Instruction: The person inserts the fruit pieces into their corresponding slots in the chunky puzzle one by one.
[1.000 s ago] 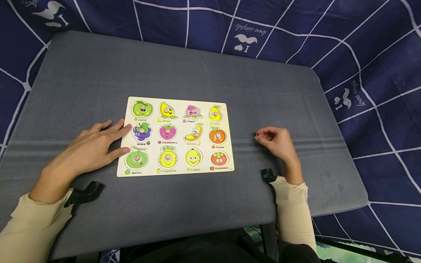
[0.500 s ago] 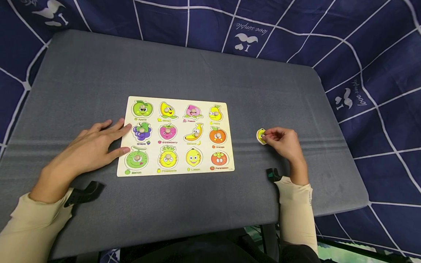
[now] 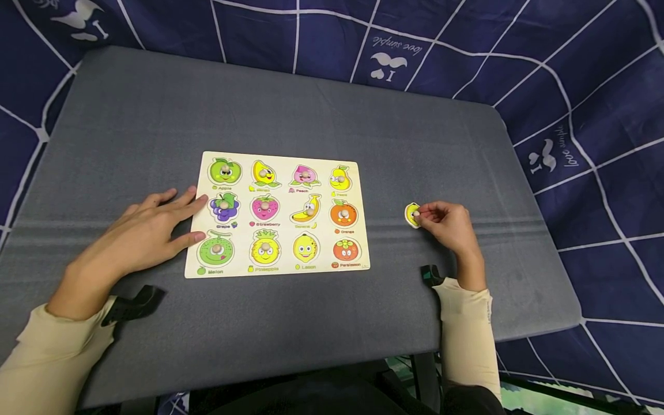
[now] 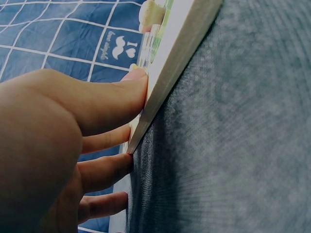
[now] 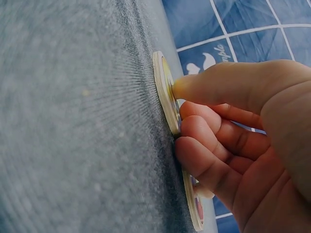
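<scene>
A wooden fruit puzzle board (image 3: 282,230) lies on the grey table. My left hand (image 3: 142,233) rests at its left edge, fingers extended; the thumb touches the board's edge in the left wrist view. To the right of the board, my right hand (image 3: 448,225) pinches the knob of a small yellow lemon puzzle piece (image 3: 411,215), which is at the table surface. In the right wrist view this piece (image 5: 165,92) stands edge-on to the camera. Below it shows a second knobbed piece (image 5: 195,206) with some red on it, hidden by my hand in the head view.
On the board, the lemon place (image 3: 305,249) and the persimmon place (image 3: 346,251) show pictures without knobs, while several other fruits have knobs. A blue curtain (image 3: 332,40) with white lines hangs round the grey padded table (image 3: 290,115).
My right hand has shifted a little to the right, and the lemon piece, hidden at first, has come into view at its fingertips. My left hand and the board stay put.
</scene>
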A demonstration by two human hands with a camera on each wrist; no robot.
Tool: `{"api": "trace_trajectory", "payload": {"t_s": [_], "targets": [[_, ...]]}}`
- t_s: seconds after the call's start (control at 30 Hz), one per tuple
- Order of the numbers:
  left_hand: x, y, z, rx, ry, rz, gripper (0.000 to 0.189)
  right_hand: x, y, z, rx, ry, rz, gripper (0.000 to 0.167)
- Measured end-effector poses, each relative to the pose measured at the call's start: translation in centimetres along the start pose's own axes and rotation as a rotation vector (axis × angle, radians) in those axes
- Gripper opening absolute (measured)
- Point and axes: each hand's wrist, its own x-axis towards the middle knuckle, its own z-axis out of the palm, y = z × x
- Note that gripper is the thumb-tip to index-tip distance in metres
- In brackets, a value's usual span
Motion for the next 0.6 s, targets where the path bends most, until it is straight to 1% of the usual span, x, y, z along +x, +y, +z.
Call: {"api": "trace_trajectory", "payload": {"t_s": [0.6], "targets": [[0.07, -0.03, 0.07, -0.009, 0.009, 0.005, 0.072, 0.03, -0.26, 0.06, -0.026, -0.017, 0.005, 0.010]]}}
